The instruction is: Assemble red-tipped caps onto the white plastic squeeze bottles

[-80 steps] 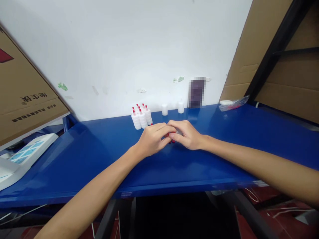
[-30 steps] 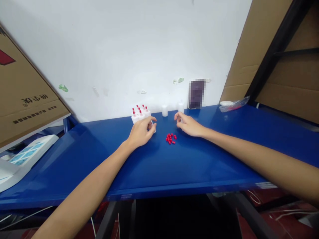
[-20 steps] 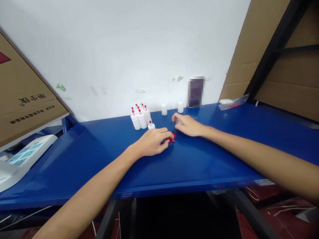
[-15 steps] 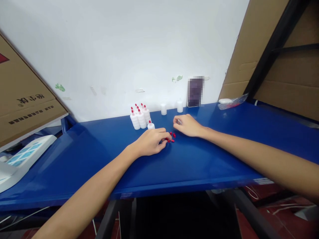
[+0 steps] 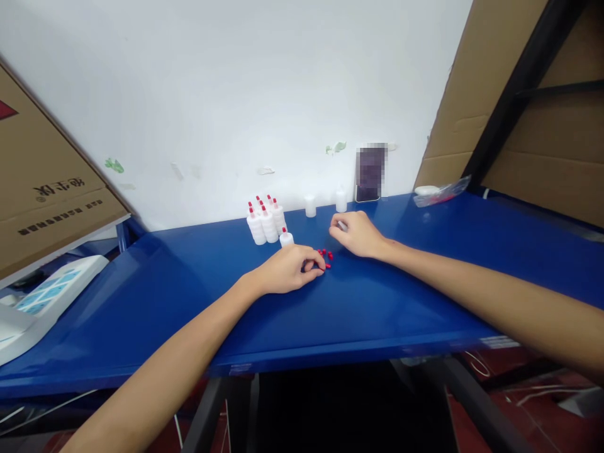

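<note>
On the blue table, my left hand (image 5: 295, 269) has its thumb and fingertips pinched at a few small red caps (image 5: 330, 255); one cap appears to be at the fingertips, partly hidden. To the right, my right hand (image 5: 359, 234) is curled around a small whitish piece (image 5: 342, 225) that looks like a nozzle top, mostly covered by the fingers. Just behind my left hand stands a white squeeze bottle (image 5: 285, 239) with a red tip. A tight group of several such red-tipped bottles (image 5: 268, 225) stands upright farther back to the left.
By the wall stand a white bottle without a nozzle (image 5: 310, 207) and a bottle with an uncapped white top (image 5: 341, 200). A phone (image 5: 369, 176) leans on the wall. A plastic bag (image 5: 441, 192) lies right. A white device (image 5: 51, 302) and a carton (image 5: 56, 182) are left.
My left fingers have closed from a looser spread among the red caps into a pinch. My right hand has hardly moved.
</note>
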Tool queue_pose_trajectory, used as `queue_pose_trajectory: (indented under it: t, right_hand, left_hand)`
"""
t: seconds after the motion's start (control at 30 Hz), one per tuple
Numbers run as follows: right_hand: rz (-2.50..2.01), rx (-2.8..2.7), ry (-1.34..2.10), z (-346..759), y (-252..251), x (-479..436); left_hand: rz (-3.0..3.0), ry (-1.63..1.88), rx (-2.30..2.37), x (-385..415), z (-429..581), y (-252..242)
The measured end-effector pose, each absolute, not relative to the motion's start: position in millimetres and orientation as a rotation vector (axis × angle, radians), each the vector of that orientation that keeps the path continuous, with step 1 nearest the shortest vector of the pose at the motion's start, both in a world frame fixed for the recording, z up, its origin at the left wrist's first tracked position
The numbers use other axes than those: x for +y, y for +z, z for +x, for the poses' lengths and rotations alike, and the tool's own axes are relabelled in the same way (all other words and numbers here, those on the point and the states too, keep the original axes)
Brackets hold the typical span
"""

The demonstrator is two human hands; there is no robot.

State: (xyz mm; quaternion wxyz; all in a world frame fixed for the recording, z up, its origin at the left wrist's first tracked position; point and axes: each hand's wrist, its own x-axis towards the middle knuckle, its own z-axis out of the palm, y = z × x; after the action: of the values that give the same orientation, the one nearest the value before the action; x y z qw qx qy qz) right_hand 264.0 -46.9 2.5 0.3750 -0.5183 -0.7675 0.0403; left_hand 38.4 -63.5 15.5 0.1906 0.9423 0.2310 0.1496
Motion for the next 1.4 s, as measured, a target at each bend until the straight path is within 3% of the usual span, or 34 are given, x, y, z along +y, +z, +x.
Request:
queue_pose_trajectory:
  t: [0.2,0.57,0.9,1.03,1.4]
  right_hand:
    - [-1.351,-1.974,0.098,265,3,-47]
    - [-1.274,-2.176,0.297,276,17,-51]
    - [-1.248,-2.134,0.158,268,10,-52]
    - [-1.127,-2.153,0.046,261,17,-64]
    - [-1.029,-2.285,0.179,258,17,-79]
  left_hand:
    - [2.458,0.288,0.64,-67,38,20]
    - [2.524,0.452,0.591,-65,39,10]
    - [2.653,0.965,0.716,-62,40,11]
    - [2.784,1.004,0.749,-59,38,9]
    - [2.773,1.187,0.685,-55,36,4]
